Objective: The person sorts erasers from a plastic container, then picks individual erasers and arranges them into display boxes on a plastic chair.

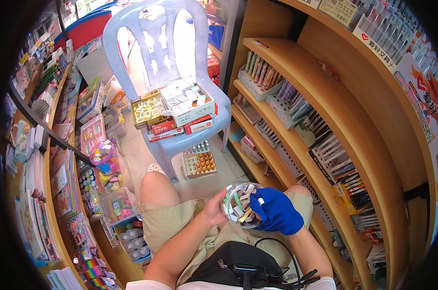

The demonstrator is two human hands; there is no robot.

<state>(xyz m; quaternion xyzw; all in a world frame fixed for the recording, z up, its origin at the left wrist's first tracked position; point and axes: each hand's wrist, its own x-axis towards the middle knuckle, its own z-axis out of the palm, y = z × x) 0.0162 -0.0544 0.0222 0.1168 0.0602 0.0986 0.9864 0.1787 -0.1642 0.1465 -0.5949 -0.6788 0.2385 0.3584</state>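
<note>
Now your left grip (pixel 215 209) clasps a clear tub (pixel 238 224); beside it, I can't tell if your blue-covered right grip (pixel 278 212) is closed.

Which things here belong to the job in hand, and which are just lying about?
Job, judging by the hands:
clear tub, gripped by left hand
small pieces inside
blue fabric over right hand

Apparently just about:
blue chair
boxes on it (possibly linked)
shelf pens
</note>
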